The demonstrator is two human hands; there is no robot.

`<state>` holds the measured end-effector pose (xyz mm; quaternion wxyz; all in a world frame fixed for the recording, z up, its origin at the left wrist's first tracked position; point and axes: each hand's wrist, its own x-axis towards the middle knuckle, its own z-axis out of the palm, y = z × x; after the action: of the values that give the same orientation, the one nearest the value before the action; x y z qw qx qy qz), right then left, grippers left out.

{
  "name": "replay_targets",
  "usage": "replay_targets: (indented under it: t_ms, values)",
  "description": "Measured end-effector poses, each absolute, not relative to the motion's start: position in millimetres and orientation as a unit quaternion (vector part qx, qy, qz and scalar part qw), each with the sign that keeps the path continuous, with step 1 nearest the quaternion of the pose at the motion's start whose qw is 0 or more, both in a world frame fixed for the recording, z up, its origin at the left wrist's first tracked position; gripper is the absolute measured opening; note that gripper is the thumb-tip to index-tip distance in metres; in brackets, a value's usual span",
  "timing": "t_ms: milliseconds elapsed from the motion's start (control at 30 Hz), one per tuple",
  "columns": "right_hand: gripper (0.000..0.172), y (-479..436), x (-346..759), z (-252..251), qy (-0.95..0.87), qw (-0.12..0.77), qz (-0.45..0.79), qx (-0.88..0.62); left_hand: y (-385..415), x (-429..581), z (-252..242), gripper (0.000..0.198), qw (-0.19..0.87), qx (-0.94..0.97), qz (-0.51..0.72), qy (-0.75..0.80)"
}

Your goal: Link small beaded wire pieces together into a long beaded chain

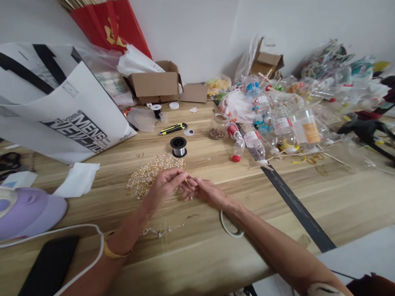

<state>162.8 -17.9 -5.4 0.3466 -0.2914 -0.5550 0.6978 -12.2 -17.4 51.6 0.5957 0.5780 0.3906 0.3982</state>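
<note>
Both hands meet at the near edge of the gold beadwork (149,174), a loose glittering heap on the table (313,188). The left hand (168,185) is curled, its fingertips pinched on a gold bit at the heap's edge. The right hand (209,193) reaches in with its fingers drawn together against the left's. Whether it grips anything I cannot tell, as the spot is too small and the fingers cover it.

A white ring (229,225) lies half hidden under the right forearm. A short chain (163,230) lies just beside the left forearm.

Beyond the heap stands a wire spool (178,146), then a yellow-and-black utility knife (172,128) and a small jar (218,126). A tangle of plastic bottles (255,144) and sticks crowds the far right and is hard to sort out. A big printed paper bag (55,102) fills the left side. A purple cap (21,210) and a dark phone (50,268) are cut off at the edge.
</note>
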Motion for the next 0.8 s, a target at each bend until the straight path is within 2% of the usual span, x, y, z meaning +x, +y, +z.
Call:
replay_targets:
  t_ms: [100,400,533,800]
  values:
    - [0.052,-14.9,164.0,-13.2,-0.504,0.337,0.758,-0.241,-14.6,-17.3,52.3,0.025,0.596,0.543,0.443,0.392]
    - [0.036,-6.5,181.6,-5.6,-0.537,0.333,0.712,-0.307,-9.9,-25.2,64.8,0.022,0.556,0.495,0.543,0.389]
    - [0.041,-3.4,188.3,-1.4,-0.530,0.318,0.720,-0.317,-12.4,-27.5,64.4,0.022,0.545,0.466,0.573,0.397]
    - [0.036,-4.4,190.5,-5.5,-0.603,0.253,0.675,-0.342,-35.6,-42.1,45.6,0.024,0.553,0.364,0.603,0.444]
